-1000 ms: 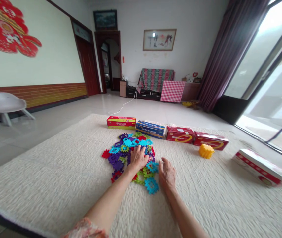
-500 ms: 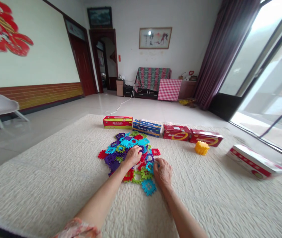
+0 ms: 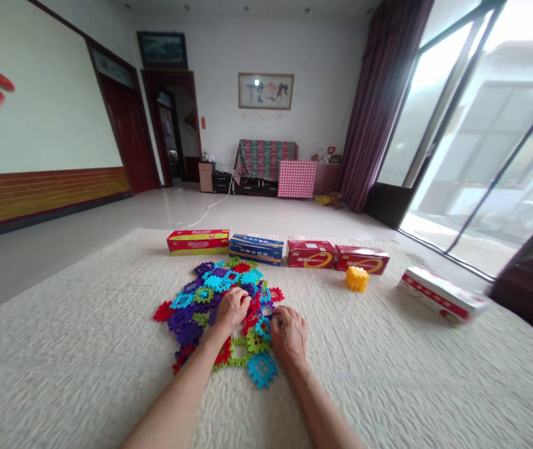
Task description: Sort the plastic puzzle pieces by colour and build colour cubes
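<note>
A heap of plastic interlocking building pieces (image 3: 185, 324) in purple, blue, red and green lies on the cream quilted mat (image 3: 369, 368). Over the middle of the heap is my left hand (image 3: 233, 310), its fingers curled down by a purple piece (image 3: 249, 289); what they hold is hidden. My right hand (image 3: 289, 333) rests at the heap's right edge with bent fingers, close to another purple piece (image 3: 267, 308) and a blue one (image 3: 263, 327). Its fingertips are partly hidden. A square blue piece (image 3: 262, 370) lies nearest me.
Behind the heap stand a red-and-yellow box (image 3: 198, 242), a blue box (image 3: 256, 249) and two red boxes (image 3: 311, 254). A yellow stack of pieces (image 3: 357, 279) sits before them. A white-and-red box (image 3: 443, 294) lies farther right.
The view has turned to the right, so everything sits farther left in the picture. Both hands stay at the heap, with little visible movement of the fingers.
</note>
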Demonstrator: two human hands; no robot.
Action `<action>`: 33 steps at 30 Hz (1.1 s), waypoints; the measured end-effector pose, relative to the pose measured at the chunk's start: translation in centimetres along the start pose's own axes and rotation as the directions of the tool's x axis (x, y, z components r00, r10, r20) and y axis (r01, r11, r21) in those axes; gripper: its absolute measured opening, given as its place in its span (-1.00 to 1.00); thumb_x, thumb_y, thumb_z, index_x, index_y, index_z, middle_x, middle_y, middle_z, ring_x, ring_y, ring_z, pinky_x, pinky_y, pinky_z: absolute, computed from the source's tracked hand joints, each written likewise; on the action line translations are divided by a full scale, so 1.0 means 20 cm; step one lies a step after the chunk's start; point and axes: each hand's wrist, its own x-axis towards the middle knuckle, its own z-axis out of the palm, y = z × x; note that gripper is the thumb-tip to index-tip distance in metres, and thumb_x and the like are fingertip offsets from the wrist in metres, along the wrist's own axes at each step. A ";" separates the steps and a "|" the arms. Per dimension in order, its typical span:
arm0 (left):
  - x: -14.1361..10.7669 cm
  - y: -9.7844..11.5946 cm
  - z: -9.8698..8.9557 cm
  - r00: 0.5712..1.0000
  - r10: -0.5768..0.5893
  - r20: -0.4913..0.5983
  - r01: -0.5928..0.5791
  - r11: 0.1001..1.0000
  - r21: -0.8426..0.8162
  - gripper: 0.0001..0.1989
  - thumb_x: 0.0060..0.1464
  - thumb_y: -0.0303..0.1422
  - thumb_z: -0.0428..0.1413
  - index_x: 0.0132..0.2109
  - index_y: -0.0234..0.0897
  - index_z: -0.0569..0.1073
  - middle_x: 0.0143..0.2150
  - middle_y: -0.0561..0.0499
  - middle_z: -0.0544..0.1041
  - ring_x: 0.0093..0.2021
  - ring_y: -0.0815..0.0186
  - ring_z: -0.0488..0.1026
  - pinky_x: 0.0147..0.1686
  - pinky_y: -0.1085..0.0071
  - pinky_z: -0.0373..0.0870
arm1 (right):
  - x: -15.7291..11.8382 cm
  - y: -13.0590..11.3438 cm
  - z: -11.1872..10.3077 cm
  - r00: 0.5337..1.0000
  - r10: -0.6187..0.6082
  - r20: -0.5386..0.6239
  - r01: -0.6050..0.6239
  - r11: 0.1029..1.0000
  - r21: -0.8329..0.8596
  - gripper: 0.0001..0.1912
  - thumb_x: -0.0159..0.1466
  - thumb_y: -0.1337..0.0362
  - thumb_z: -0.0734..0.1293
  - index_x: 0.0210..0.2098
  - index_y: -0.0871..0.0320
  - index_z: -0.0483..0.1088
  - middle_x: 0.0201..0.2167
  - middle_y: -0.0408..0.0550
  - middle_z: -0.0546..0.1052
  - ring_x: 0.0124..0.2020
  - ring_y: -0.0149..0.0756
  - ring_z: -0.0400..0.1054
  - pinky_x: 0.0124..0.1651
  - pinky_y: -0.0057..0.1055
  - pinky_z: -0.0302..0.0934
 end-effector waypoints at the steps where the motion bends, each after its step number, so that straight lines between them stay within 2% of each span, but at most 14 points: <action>1: 0.00 -0.01 0.00 1.000 -0.001 0.001 0.001 1.000 -0.006 -0.82 0.14 -0.43 0.02 -0.33 -0.29 0.52 -0.28 -0.06 0.55 -0.20 0.28 0.47 -0.11 0.36 0.38 | 0.00 0.00 0.00 1.000 0.002 0.003 -0.002 1.000 0.003 -0.76 0.22 0.36 0.18 -0.25 0.08 0.47 -0.16 -0.08 0.55 -0.08 -0.23 0.32 0.00 -0.31 -0.01; 5: 0.01 -0.02 0.01 1.000 -0.011 0.015 0.011 1.000 -0.025 -0.81 0.13 -0.45 0.02 -0.34 -0.29 0.52 -0.27 -0.07 0.56 -0.18 0.26 0.48 -0.10 0.35 0.39 | 0.00 0.00 -0.01 0.999 -0.007 0.032 0.007 1.000 0.026 -0.75 0.21 0.36 0.18 -0.24 0.06 0.47 -0.17 -0.09 0.56 -0.07 -0.23 0.33 0.03 -0.30 0.00; 9: 0.02 0.00 0.02 1.000 0.017 0.018 -0.016 0.997 -0.070 -0.77 0.11 -0.52 -0.02 -0.28 -0.26 0.54 -0.24 -0.04 0.58 -0.17 0.29 0.49 -0.09 0.38 0.40 | 0.02 0.02 0.00 1.000 0.000 0.011 -0.001 0.993 0.114 -0.74 0.21 0.33 0.16 -0.24 0.06 0.47 -0.20 -0.09 0.56 -0.13 -0.26 0.38 -0.02 -0.34 0.09; 13: 0.04 0.00 -0.02 0.998 0.036 -0.042 -0.040 0.994 -0.103 -0.72 0.08 -0.56 -0.05 -0.23 -0.24 0.53 -0.18 -0.01 0.58 -0.13 0.33 0.49 -0.04 0.42 0.39 | 0.06 0.06 0.02 0.999 0.023 -0.041 -0.013 0.971 0.240 -0.71 0.19 0.28 0.14 -0.23 0.10 0.47 -0.24 -0.04 0.56 -0.20 -0.26 0.41 -0.10 -0.38 0.18; 15: 0.06 -0.02 -0.08 0.995 0.005 -0.096 -0.009 0.999 -0.039 -0.72 0.10 -0.53 -0.06 -0.20 -0.25 0.53 -0.15 -0.03 0.57 -0.10 0.32 0.48 -0.01 0.41 0.37 | 0.07 0.07 0.03 0.997 0.042 -0.059 -0.024 0.961 0.274 -0.69 0.18 0.28 0.14 -0.21 0.13 0.47 -0.24 -0.02 0.56 -0.21 -0.25 0.42 -0.10 -0.38 0.21; 18: 0.07 -0.12 -0.19 0.981 -0.105 -0.163 0.130 0.980 0.153 -0.72 0.08 -0.49 -0.04 -0.13 -0.28 0.52 -0.10 -0.10 0.54 -0.05 0.23 0.45 0.04 0.34 0.33 | 0.08 0.08 0.04 0.997 0.058 -0.059 -0.039 0.957 0.288 -0.67 0.16 0.26 0.14 -0.20 0.14 0.47 -0.24 0.00 0.56 -0.21 -0.25 0.43 -0.09 -0.38 0.22; 22: 0.02 -0.26 -0.26 0.959 -0.242 -0.144 0.279 0.893 0.355 -0.73 0.01 -0.43 0.04 -0.13 -0.30 0.51 -0.14 -0.16 0.54 -0.03 0.11 0.43 0.05 0.23 0.30 | 0.09 0.08 0.04 0.996 0.074 -0.056 -0.054 0.953 0.299 -0.66 0.16 0.26 0.14 -0.21 0.15 0.48 -0.25 0.00 0.56 -0.22 -0.25 0.43 -0.10 -0.38 0.23; 25: -0.01 -0.31 -0.25 0.962 -0.254 -0.096 0.271 0.878 0.395 -0.75 0.01 -0.39 0.03 -0.17 -0.29 0.52 -0.17 -0.16 0.54 -0.06 0.11 0.44 0.01 0.25 0.33 | 0.09 0.08 0.04 0.996 0.066 -0.062 -0.043 0.948 0.314 -0.68 0.15 0.28 0.14 -0.24 0.13 0.49 -0.25 -0.01 0.57 -0.21 -0.25 0.43 -0.10 -0.38 0.24; 29: -0.02 -0.31 -0.19 0.975 -0.208 -0.081 0.223 0.885 0.410 -0.73 0.02 -0.41 -0.02 -0.16 -0.28 0.52 -0.16 -0.14 0.53 -0.09 0.13 0.45 -0.01 0.28 0.33 | 0.09 0.08 0.05 0.995 0.063 -0.075 -0.036 0.945 0.324 -0.69 0.15 0.30 0.14 -0.26 0.12 0.49 -0.27 -0.03 0.57 -0.23 -0.27 0.43 -0.12 -0.40 0.24; 33: -0.01 -0.31 -0.17 0.980 -0.152 -0.127 0.188 0.914 0.360 -0.72 0.03 -0.40 -0.04 -0.17 -0.28 0.51 -0.14 -0.14 0.54 -0.09 0.14 0.46 0.02 0.29 0.33 | 0.09 0.08 0.06 0.993 0.069 -0.096 -0.033 0.941 0.336 -0.69 0.16 0.32 0.14 -0.24 0.12 0.48 -0.28 -0.05 0.56 -0.24 -0.29 0.43 -0.13 -0.42 0.24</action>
